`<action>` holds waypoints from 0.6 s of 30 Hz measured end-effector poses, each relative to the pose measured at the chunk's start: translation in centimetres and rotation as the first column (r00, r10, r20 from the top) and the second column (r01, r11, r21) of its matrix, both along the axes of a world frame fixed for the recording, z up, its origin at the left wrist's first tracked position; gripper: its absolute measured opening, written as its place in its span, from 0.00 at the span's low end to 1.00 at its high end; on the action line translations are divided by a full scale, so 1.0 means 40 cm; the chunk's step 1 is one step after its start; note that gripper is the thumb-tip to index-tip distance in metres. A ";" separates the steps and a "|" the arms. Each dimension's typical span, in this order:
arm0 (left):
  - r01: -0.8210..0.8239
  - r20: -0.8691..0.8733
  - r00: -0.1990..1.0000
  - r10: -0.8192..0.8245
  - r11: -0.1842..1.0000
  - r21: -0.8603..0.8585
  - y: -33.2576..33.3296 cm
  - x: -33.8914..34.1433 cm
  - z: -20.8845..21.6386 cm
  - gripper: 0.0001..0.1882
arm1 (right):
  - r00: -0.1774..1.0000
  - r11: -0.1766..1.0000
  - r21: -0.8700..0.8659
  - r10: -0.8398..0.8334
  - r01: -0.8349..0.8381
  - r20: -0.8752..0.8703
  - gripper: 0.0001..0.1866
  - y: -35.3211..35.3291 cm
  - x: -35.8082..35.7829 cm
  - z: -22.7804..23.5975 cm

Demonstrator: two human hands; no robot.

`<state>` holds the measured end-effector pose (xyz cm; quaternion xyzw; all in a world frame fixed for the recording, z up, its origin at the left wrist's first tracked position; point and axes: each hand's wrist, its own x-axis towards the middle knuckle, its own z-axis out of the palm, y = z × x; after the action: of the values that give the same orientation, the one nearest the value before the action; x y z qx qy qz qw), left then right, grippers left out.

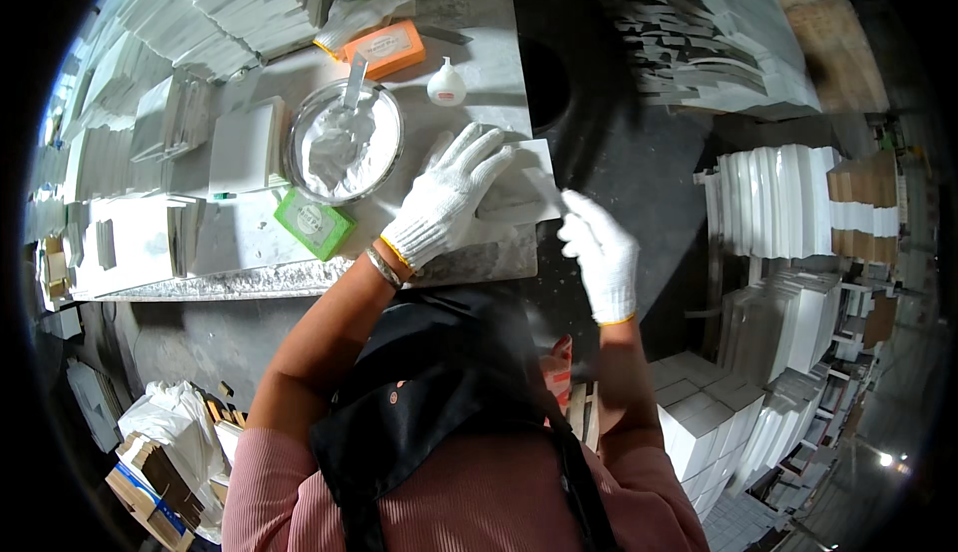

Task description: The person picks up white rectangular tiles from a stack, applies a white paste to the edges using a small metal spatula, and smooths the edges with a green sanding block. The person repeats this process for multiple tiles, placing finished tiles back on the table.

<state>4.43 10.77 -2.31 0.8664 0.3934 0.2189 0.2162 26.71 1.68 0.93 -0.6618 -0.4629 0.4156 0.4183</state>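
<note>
My left hand (451, 193), in a white knit glove, lies with its fingers stretched out over a white square tile (537, 158) at the table's right edge. A grey smear or shadow marks the tile beside the fingers. Just off the table edge, my right hand (602, 253), gloved too, is closed around a thin flat-bladed scraper (548, 191), its blade at the tile's right side. The scraper's handle is hidden in the glove. Left of my left hand stands a round metal bowl (398, 158) of white paste (351, 145), with a second flat blade (355, 78) resting in it.
Behind the bowl are an orange box (387, 48), a white squeeze bottle (446, 84) and a loose glove (369, 13). A green box (313, 225) sits at the bowl's near side. Stacked white tiles (239, 8) crowd the table's left; more stacks (773, 203) stand right.
</note>
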 end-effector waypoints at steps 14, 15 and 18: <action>-0.008 -0.012 1.000 0.008 1.000 -0.015 -0.001 0.007 0.005 0.48 | 0.963 0.981 0.091 0.149 -0.173 0.225 0.15 -0.003 0.022 -0.052; -0.009 -0.017 1.000 0.009 1.000 -0.004 0.001 0.007 0.000 0.48 | 0.976 0.990 0.084 0.094 -0.112 0.196 0.15 0.005 0.024 -0.044; 0.003 -0.058 0.998 -0.002 1.000 0.011 0.004 0.010 -0.008 0.49 | 0.965 0.975 -0.001 0.222 -0.224 0.137 0.15 -0.005 0.017 -0.038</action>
<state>4.82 10.94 -2.63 0.8740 0.3972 0.1957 0.2003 27.39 1.49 -0.60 -0.6292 -0.5651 0.4105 0.3410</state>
